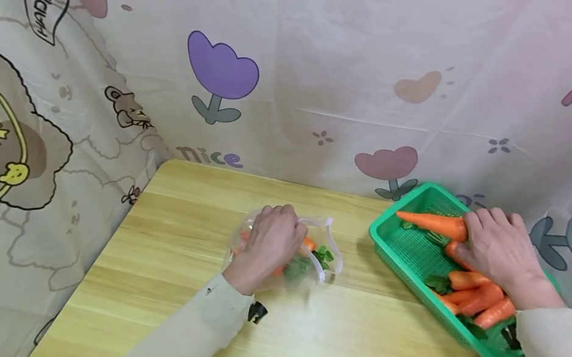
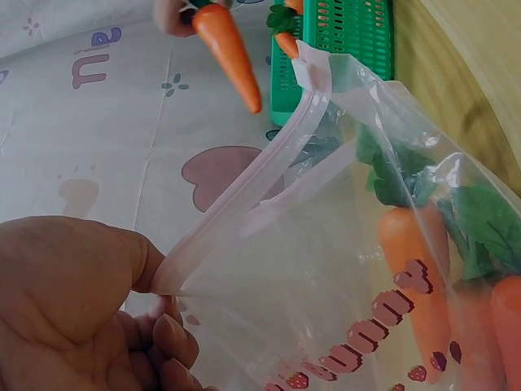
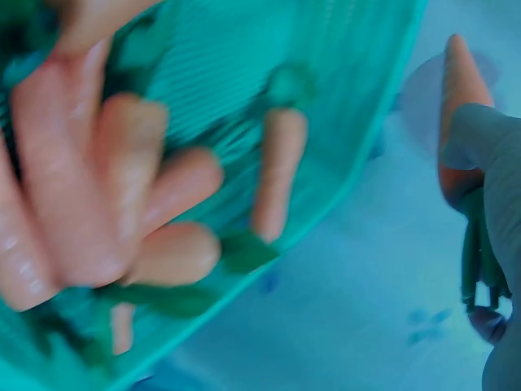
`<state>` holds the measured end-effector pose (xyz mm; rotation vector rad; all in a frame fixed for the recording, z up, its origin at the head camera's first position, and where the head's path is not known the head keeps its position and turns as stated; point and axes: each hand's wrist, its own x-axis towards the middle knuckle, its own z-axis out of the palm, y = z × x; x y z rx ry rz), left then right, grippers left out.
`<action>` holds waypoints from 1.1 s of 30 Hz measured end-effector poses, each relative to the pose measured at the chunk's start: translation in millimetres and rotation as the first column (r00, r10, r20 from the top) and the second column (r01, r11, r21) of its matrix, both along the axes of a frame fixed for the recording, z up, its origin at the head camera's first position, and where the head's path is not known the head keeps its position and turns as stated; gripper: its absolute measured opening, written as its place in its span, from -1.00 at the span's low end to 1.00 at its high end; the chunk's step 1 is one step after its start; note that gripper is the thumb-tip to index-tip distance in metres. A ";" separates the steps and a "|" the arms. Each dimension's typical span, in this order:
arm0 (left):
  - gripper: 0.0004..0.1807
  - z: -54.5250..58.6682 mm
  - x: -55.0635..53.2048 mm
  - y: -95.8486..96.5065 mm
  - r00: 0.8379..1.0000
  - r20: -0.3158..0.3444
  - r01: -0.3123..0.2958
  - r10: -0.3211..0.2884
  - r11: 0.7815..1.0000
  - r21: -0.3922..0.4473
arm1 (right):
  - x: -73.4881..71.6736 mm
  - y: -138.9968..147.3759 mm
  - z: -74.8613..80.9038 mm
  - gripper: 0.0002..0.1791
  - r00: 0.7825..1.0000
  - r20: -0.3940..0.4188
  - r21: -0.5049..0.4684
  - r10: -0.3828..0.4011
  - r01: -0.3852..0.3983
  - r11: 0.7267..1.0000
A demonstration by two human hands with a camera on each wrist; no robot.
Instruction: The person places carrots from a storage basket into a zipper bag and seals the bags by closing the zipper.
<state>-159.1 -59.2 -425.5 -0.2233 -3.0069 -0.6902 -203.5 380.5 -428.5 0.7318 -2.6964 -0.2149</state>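
My left hand (image 1: 271,241) pinches the pink zip edge of a clear zip bag (image 2: 244,326), thumb and fingers at one top corner. The bag's mouth gapes, and several carrots (image 2: 415,277) with green leafy tops show through its printed side. At the right, my right hand (image 1: 499,250) holds a single orange carrot (image 1: 434,225) above a green basket (image 1: 390,259). In the right wrist view that carrot (image 3: 462,90) points tip up, the thumb across it and its green top hanging below.
More carrots (image 1: 481,299) with leaves lie in the basket, mostly toward its near end. Basket and bag rest on a light wooden table (image 1: 183,200). Behind the table hangs a printed cloth (image 1: 313,71), close to the basket's far end.
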 end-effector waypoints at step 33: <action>-0.80 5.1 7.5 8.7 0.951 -0.258 0.079 -0.169 0.943 -0.325 | 43.9 -201.9 -13.8 -0.62 0.987 -0.151 -0.178 0.063 -0.090 0.980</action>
